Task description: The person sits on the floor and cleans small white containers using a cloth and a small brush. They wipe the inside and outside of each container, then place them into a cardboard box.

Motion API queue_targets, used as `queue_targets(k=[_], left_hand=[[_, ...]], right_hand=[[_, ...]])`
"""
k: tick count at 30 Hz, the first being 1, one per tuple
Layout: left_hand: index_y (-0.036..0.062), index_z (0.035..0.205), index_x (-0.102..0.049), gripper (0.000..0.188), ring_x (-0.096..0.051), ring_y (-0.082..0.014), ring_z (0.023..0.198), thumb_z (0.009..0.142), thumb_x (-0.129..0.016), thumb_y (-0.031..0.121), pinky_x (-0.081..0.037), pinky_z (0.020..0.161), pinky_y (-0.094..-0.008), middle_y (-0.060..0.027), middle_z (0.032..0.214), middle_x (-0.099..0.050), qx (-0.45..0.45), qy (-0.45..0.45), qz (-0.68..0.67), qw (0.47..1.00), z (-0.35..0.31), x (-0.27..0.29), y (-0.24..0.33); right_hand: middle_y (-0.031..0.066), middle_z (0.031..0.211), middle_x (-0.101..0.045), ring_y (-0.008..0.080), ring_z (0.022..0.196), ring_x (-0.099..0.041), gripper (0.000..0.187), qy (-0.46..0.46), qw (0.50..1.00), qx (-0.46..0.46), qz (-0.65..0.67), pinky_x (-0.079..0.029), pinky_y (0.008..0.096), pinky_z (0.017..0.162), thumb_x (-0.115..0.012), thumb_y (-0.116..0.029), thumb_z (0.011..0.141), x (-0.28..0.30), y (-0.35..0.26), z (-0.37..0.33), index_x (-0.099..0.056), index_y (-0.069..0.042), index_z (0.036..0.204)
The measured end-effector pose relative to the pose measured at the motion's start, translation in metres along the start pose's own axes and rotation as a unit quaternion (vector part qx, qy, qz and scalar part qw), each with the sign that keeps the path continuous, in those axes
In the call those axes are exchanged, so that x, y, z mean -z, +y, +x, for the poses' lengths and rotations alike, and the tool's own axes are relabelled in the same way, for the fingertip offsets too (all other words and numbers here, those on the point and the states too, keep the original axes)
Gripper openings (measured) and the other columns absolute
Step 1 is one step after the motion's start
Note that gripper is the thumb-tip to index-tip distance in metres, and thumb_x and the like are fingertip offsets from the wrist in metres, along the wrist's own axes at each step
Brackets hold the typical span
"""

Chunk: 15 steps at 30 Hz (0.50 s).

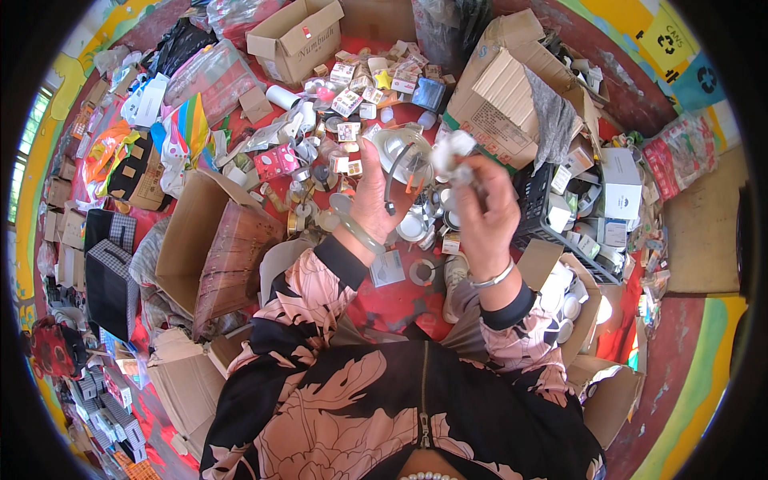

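Observation:
My left hand (374,204), with a pale bangle at the wrist, is raised at the middle with its thumb pointing up. It holds a clear round plastic piece (410,164) with a dark curved cable (390,182); orange bits show near the palm. The fingers behind it are partly hidden. To the right, my right hand (490,204), with a silver bracelet, is closed on a crumpled-looking white thing (453,152), too blurred to name. Below both lies a heap of white round lids, tape-like rings and small boxes (348,132).
Cardboard boxes stand at left (192,244), at the back (292,44) and at right (512,104). A black crate (572,240) holds white boxes. Near my right forearm is a carton of white round pieces (566,304). Plastic bags lie at far left; red floor (384,300) shows between my arms.

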<state>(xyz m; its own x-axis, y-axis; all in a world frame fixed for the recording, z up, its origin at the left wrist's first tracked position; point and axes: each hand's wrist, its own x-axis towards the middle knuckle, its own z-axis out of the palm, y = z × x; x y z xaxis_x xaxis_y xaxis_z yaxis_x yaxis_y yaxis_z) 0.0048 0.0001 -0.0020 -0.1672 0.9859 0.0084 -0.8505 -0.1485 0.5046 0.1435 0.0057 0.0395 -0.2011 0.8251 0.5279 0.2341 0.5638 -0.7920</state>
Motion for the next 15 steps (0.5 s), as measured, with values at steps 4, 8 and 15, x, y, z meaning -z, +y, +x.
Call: queue_targets(k=[4, 8, 15], left_hand=[[0.0091, 0.113, -0.05, 0.072, -0.058, -0.0178, 0.09, 0.078, -0.045, 0.072, -0.048, 0.08, -0.0326, -0.0046, 0.1, -0.059, 0.02, -0.005, 0.049, 0.999, 0.0, 0.011, -0.009], [0.0104, 0.116, -0.047, 0.066, -0.055, -0.0186, 0.091, 0.079, -0.051, 0.065, -0.046, 0.083, -0.0341, -0.0047, 0.1, -0.055, 0.059, 0.0, -0.032, 0.998, 0.0, 0.026, -0.025], [0.0161, 0.137, -0.03, 0.074, -0.05, -0.0261, 0.107, 0.082, -0.052, 0.061, -0.039, 0.096, -0.0406, -0.0147, 0.116, -0.047, -0.014, 0.043, 0.163, 0.986, 0.0, 0.01, -0.011]], right_hand=[[0.01, 0.093, -0.062, 0.0278, 0.085, -0.058, 0.035, -0.069, 0.961, 0.233, -0.129, -0.048, 0.0364, 0.076, -0.064, 0.005, 0.065, -0.022, 0.001, -0.003, -0.06, -0.004, 0.099], [0.0147, 0.092, -0.062, 0.0314, 0.087, -0.057, 0.035, -0.069, 0.947, 0.237, -0.207, -0.047, 0.0378, 0.076, -0.062, 0.006, 0.063, -0.03, 0.011, -0.005, -0.06, -0.001, 0.097], [0.0068, 0.079, -0.065, 0.0141, 0.068, -0.061, 0.005, 0.094, 0.894, -0.289, 0.329, -0.049, 0.0263, 0.063, -0.058, -0.001, 0.084, 0.017, 0.07, 0.036, -0.061, -0.001, 0.089]])
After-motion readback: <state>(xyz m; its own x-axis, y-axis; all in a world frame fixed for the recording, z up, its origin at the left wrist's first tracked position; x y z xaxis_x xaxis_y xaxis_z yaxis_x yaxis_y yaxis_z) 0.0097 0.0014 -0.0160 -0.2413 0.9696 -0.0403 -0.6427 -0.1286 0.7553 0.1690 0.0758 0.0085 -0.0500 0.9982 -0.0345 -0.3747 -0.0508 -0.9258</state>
